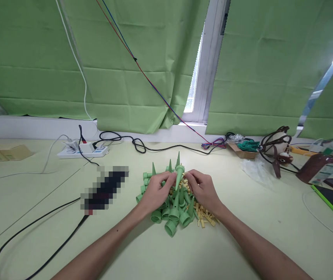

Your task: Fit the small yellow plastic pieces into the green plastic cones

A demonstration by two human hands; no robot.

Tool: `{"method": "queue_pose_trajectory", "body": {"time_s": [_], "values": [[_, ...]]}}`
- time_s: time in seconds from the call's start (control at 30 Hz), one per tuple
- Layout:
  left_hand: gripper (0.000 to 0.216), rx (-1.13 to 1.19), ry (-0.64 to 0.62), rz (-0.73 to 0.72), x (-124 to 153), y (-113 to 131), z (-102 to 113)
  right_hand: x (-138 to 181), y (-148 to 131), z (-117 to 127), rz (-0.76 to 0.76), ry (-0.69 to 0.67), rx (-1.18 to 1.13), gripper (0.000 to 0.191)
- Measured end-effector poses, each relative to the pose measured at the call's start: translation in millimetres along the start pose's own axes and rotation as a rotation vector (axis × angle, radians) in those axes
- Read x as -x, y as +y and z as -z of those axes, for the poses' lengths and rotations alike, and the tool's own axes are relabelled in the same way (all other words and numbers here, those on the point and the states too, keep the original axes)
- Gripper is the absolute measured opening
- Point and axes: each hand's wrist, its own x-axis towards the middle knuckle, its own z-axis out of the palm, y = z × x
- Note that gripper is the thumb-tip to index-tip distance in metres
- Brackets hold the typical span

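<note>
Pinching green spike (179, 177) between left hand (155, 192), right hand (203, 190).

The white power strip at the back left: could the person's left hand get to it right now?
Probably yes. Between the left hand and the power strip lie only table, thin cables and a dark object's end, though that hand is busy pinching a green spike.

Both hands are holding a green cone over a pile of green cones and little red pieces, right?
Not quite. The little pieces are yellow, not red. The head view shows the left hand and right hand holding a green cone over a pile of green cones and those yellow pieces.
</note>
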Motion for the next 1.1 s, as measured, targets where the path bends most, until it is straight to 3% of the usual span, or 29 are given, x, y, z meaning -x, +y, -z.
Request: {"method": "queue_pose_trajectory", "body": {"time_s": [0.13, 0.37, 0.73, 1.1], "values": [[0.045, 0.068, -0.056, 0.059, 0.3, 3.7, 1.6, 0.4, -0.6, 1.3, 0.075, -0.045, 0.050, 0.031], [0.040, 0.057, -0.106, 0.020, 1.5, 6.4, 5.1, 2.8, 3.0, 2.2, 0.093, -0.073, 0.022, 0.029], [0.033, -0.121, -0.141, -0.098, -0.5, 4.4, 8.2, 3.0, 5.5, 0.9, 0.022, -0.088, -0.031, 0.034], [0.020, -0.168, -0.130, -0.235, 1.5, 1.8, 6.9, 2.8, 3.9, -1.8, -0.055, -0.093, -0.234, 0.045]]}}
